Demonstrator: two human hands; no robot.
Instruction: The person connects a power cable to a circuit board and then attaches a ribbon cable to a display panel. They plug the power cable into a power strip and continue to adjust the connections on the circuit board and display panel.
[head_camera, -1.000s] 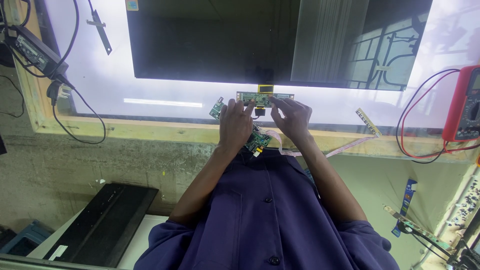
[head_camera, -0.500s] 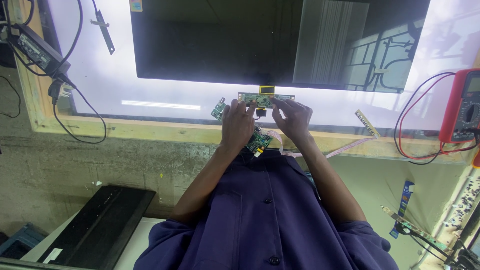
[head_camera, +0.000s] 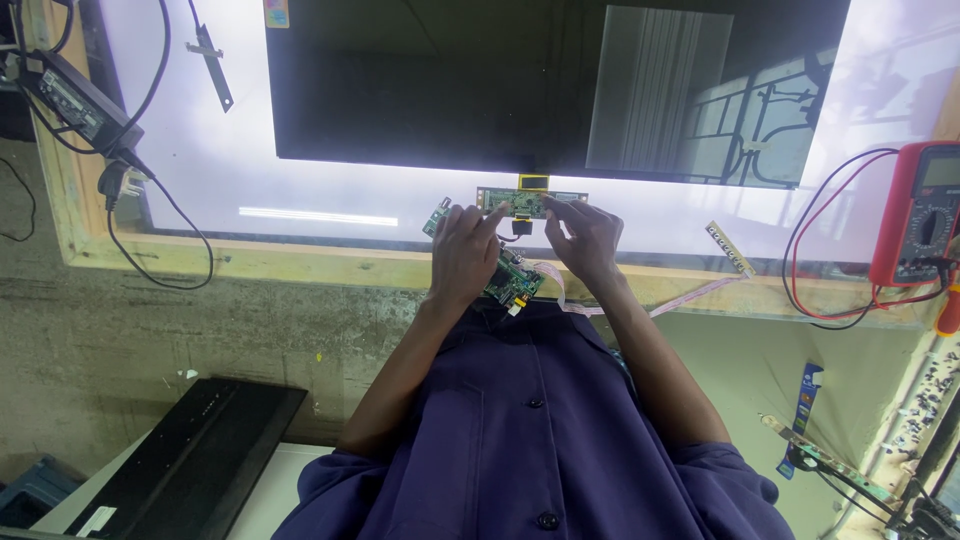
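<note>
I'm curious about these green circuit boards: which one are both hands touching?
The narrow strip board at the dark panel's lower edge; left hand and right hand finger it. The squarer board lies under the left wrist.

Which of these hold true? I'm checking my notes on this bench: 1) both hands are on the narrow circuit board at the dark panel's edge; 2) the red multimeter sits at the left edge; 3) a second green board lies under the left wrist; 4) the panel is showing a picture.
1) True: the left hand and the right hand both touch the narrow circuit board.
2) False: the red multimeter is at the right edge.
3) True: a green board lies by the left wrist.
4) False: the dark panel is dark, showing only reflections.
</note>
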